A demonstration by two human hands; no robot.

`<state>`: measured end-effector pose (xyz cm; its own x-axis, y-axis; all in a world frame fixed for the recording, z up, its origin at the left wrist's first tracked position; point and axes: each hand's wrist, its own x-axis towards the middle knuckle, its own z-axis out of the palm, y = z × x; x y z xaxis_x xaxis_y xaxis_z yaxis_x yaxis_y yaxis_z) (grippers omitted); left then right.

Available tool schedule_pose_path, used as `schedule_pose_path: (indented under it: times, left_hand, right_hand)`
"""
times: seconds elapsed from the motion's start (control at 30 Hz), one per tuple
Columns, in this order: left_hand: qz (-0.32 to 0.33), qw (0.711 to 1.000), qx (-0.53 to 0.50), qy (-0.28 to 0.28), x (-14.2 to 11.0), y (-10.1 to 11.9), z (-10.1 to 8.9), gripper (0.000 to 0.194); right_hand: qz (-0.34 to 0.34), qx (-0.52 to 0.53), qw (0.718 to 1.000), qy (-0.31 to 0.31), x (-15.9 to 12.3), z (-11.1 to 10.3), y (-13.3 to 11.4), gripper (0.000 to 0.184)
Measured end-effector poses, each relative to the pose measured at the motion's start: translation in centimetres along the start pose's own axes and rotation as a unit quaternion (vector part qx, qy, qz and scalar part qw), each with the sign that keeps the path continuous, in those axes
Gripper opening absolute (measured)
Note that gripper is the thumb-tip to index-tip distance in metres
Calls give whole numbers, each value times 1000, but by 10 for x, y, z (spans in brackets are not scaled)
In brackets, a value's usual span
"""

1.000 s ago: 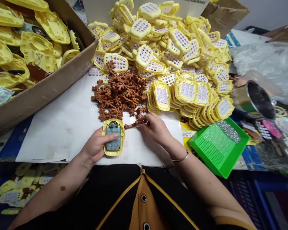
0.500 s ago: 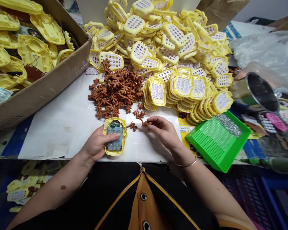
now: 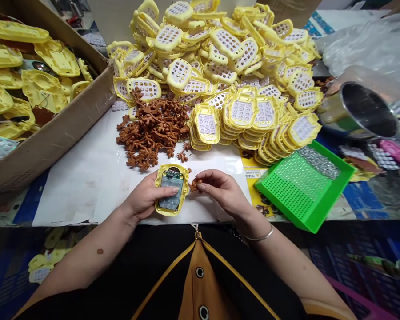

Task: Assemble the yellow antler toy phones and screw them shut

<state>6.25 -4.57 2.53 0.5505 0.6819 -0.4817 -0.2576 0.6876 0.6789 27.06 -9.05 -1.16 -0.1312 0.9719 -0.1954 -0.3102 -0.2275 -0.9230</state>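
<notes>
My left hand [image 3: 142, 195] is closed around a yellow toy phone half [image 3: 171, 189], its thumb lying across the grey panel and green circuit board inside. In a pinch of thumb and forefinger, my right hand [image 3: 225, 191] holds a brown antler-shaped piece [image 3: 196, 185] close to the right edge of the phone half. Whether the two touch is too small to tell. A second brown piece sticks out at that edge's upper part. Behind my hands lies a heap of brown antler-shaped pieces [image 3: 153, 131], with a loose one beside it.
Yellow front covers [image 3: 176, 75] form a large pile at the back, with stacked covers [image 3: 242, 113] in front. A cardboard box [image 3: 70, 106] of yellow halves stands left. On the right are a green basket [image 3: 286, 191] with small metal screws and a metal pot [image 3: 353, 111].
My right hand has drawn a brown piece from the heap's edge and brought it toward the phone half. One piece stays loose near the heap. My left hand has shifted slightly right.
</notes>
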Motion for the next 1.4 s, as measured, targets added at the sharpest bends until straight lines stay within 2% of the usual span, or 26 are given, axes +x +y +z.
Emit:
schedule_pose_path:
  times: [0.1,0.2,0.23,0.33,0.37,0.43,0.53,0.63,0.73,0.8,0.87,0.93,1.0,1.03,1.1,1.2,1.27,1.3,1.37,1.4]
  left_hand:
    - [-22,998,-45,-47,1,3,3,35]
    - [-60,991,-83,-87,1,2,9,38]
    - [-70,990,-86,-92,2,1,11,38]
    - [-85,988,-89,-96,4,-6,14,34]
    - [-89,987,-89,-97,5,-8,15,33]
    - [-95,987,-93,-94,7,-12,14,34]
    - [-91,988,-97,-73,8,-15,13,39]
    - [-67,993,-83,-49,8,-16,15,35]
    - [-35,996,-71,-31,7,-14,17,36]
    - [-27,997,-74,-19,5,-12,17,39]
    - [-34,996,-78,-8,4,-10,16,39]
    - [-52,996,-79,-1,3,-10,16,38]
    - [-64,995,-76,5,4,-10,16,36]
    - [-67,995,-73,8,5,-11,16,35]
    - [-66,996,-62,15,8,-12,17,33]
    - [-66,997,-32,23,14,-15,20,30]
    - [-65,997,-15,24,16,-17,21,30]
    - [-63,998,-7,26,16,-17,22,30]
    - [-55,998,9,40,14,-18,23,31]
    - [-50,997,19,50,13,-18,23,32]
  right_hand:
    - [-61,-1,996,-63,-3,-8,-5,31]
    - [-162,-79,978,-106,0,-15,-10,47]
    - [-191,-115,968,-113,2,-16,-12,43]
    - [-249,-174,949,-87,7,-16,-15,11]
    - [-250,-178,948,-81,8,-14,-15,5]
    - [-230,-157,956,-91,7,-10,-12,7]
    - [-146,-53,981,-113,5,-2,-3,26]
    - [-79,-17,995,-64,4,3,6,30]
    - [-133,-94,986,47,4,3,8,18]
    - [-187,-118,972,80,4,-2,5,15]
    - [-198,-108,973,49,0,-11,0,14]
    - [-153,-112,982,-11,-8,-25,-3,17]
    - [-106,-164,980,-38,-19,-42,-3,22]
    - [-105,-210,972,-24,-25,-50,-1,25]
    - [-140,-315,937,51,-37,-63,5,32]
    - [-197,-461,845,187,-47,-69,16,36]
    - [-212,-527,791,227,-46,-63,21,32]
    - [-215,-550,775,227,-45,-59,23,29]
    - [-215,-563,772,203,-40,-52,25,20]
    - [-207,-551,786,190,-38,-49,24,15]
